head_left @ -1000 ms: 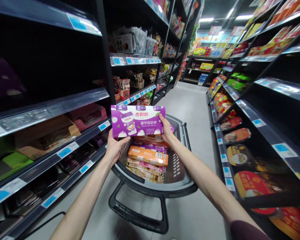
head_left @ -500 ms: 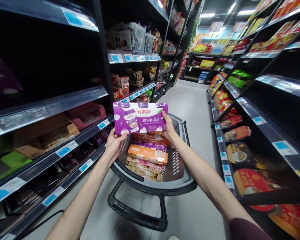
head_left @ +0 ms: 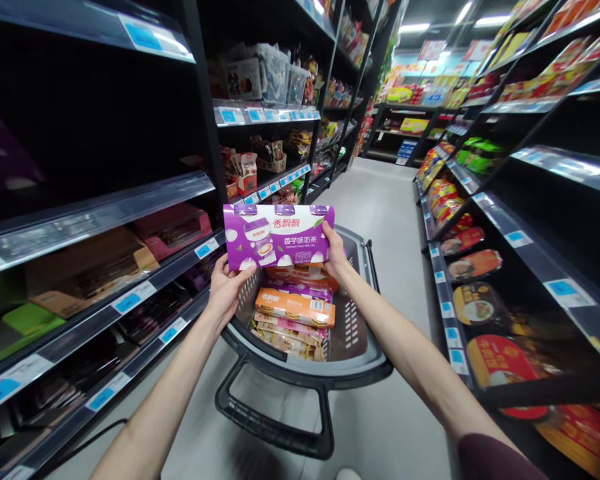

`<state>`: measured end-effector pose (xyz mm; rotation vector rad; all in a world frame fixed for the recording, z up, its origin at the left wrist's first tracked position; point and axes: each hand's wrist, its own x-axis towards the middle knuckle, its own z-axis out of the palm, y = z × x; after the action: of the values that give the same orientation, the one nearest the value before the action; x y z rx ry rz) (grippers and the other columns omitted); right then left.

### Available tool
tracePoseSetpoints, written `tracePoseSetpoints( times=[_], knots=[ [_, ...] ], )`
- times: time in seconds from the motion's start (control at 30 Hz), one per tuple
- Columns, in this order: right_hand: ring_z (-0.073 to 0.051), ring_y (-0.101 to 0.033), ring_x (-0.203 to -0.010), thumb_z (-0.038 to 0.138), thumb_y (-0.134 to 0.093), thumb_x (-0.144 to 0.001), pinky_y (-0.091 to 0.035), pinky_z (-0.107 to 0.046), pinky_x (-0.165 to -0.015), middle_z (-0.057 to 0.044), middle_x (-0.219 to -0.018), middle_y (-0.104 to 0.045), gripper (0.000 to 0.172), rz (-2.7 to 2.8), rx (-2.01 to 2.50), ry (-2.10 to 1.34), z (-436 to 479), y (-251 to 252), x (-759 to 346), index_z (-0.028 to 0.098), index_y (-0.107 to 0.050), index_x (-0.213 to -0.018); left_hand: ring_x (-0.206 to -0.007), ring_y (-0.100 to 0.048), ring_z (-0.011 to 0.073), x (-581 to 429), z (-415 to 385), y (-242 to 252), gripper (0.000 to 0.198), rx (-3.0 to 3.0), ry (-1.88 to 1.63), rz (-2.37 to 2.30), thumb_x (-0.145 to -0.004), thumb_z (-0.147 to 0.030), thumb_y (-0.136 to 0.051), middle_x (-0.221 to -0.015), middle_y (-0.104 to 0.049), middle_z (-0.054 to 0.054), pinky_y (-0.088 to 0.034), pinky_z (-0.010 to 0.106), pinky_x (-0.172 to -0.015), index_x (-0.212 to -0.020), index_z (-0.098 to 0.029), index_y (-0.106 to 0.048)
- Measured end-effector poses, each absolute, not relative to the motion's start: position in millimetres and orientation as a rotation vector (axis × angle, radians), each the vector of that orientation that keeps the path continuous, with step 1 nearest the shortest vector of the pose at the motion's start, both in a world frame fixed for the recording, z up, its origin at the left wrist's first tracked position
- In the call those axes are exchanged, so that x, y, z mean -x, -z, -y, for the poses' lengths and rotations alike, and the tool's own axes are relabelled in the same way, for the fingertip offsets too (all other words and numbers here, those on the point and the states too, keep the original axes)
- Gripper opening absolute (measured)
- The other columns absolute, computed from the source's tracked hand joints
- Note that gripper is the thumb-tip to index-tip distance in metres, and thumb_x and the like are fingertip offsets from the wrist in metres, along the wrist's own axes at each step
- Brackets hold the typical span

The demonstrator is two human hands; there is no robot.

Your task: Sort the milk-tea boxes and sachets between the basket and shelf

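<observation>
Both my hands hold a purple and white milk tea multipack upright above the far part of a grey shopping basket. My left hand grips its lower left corner, thumb on the front. At the right end, my right hand is closed around the edge. The pack's printed front faces me. Inside the basket lie an orange milk tea pack, other orange and purple packs partly hidden behind it, and beige packets nearest me. The basket's black handle points toward me.
Dark shelves with price tags and opened cartons line the left side. On the right, shelves hold bowl noodles and bagged goods. The grey floor of the aisle runs to a display shelf at the far end.
The purple pack and both hands have shifted very slightly left. Both hands keep the same grip, and the basket's contents look unchanged.
</observation>
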<state>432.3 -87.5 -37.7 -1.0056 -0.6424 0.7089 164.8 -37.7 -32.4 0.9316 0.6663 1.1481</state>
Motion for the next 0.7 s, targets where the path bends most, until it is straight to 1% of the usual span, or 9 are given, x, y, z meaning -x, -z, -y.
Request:
tracePoseSetpoints(
  times=[0.1, 0.17, 0.3, 0.37, 0.5, 0.6, 0.7],
  knots=[
    [-0.031, -0.070, -0.104, 0.070, -0.075, -0.070, -0.061, -0.048, -0.079, -0.008, -0.115, -0.073, 0.059, 0.663, 0.999, -0.707, 86.5, 38.9, -430.5, 0.027, -0.063, -0.110, -0.097, -0.071, 0.0183, -164.9, 37.2, 35.4, 0.080, -0.999, -1.188, -0.688, -0.048, -0.019, -0.097, -0.108, -0.073, 0.006, -0.053, 0.035, -0.095, -0.118, -0.021, -0.059],
    [-0.031, -0.070, -0.103, 0.068, -0.076, -0.070, -0.061, -0.047, -0.079, -0.008, -0.114, -0.073, 0.058, 0.643, 0.994, -0.712, 86.2, 38.8, -430.4, 0.027, -0.063, -0.108, -0.097, -0.070, 0.0186, -164.7, 37.0, 34.0, 0.081, -1.002, -1.189, -0.673, -0.048, -0.019, -0.096, -0.109, -0.073, 0.005, -0.054, 0.035, -0.095, -0.119, -0.021, -0.059],
    [-0.030, -0.070, -0.102, 0.065, -0.079, -0.068, -0.061, -0.047, -0.080, -0.008, -0.109, -0.074, 0.060, 0.610, 0.992, -0.688, 87.3, 36.6, -431.8, 0.025, -0.063, -0.111, -0.092, -0.071, 0.0178, -163.9, 37.8, 27.3, 0.067, -0.912, -1.084, -0.615, -0.055, -0.023, -0.093, -0.109, -0.072, 0.005, -0.057, 0.034, -0.088, -0.114, -0.021, -0.062],
    [-0.031, -0.070, -0.102, 0.065, -0.079, -0.068, -0.060, -0.048, -0.080, -0.008, -0.106, -0.074, 0.062, 0.614, 0.996, -0.680, 88.3, 35.1, -431.9, 0.025, -0.063, -0.113, -0.091, -0.071, 0.0168, -163.6, 38.5, 25.5, 0.065, -0.894, -1.066, -0.608, -0.056, -0.022, -0.092, -0.112, -0.071, 0.005, -0.057, 0.031, -0.086, -0.114, -0.021, -0.064],
    [-0.032, -0.070, -0.104, 0.068, -0.076, -0.070, -0.061, -0.048, -0.079, -0.009, -0.110, -0.074, 0.060, 0.644, 1.035, -0.659, 88.5, 33.8, -430.7, 0.026, -0.063, -0.110, -0.095, -0.070, 0.0155, -164.3, 39.6, 27.5, 0.068, -0.928, -1.137, -0.633, -0.052, -0.016, -0.093, -0.114, -0.071, 0.004, -0.055, 0.029, -0.091, -0.113, -0.022, -0.064],
    [-0.032, -0.070, -0.103, 0.068, -0.075, -0.070, -0.061, -0.047, -0.079, -0.009, -0.111, -0.074, 0.058, 0.650, 1.027, -0.664, 88.0, 34.5, -430.3, 0.026, -0.062, -0.109, -0.100, -0.070, 0.0170, -164.9, 40.0, 29.5, 0.073, -0.969, -1.174, -0.649, -0.050, -0.016, -0.095, -0.115, -0.071, 0.005, -0.053, 0.031, -0.096, -0.115, -0.022, -0.063],
    [-0.032, -0.070, -0.102, 0.067, -0.075, -0.071, -0.061, -0.048, -0.080, -0.009, -0.111, -0.074, 0.058, 0.656, 1.021, -0.684, 88.9, 34.1, -430.3, 0.026, -0.062, -0.109, -0.099, -0.071, 0.0194, -165.1, 40.7, 29.4, 0.079, -1.015, -1.191, -0.658, -0.048, -0.016, -0.096, -0.114, -0.073, 0.007, -0.054, 0.034, -0.096, -0.119, -0.021, -0.062]
  ],
)
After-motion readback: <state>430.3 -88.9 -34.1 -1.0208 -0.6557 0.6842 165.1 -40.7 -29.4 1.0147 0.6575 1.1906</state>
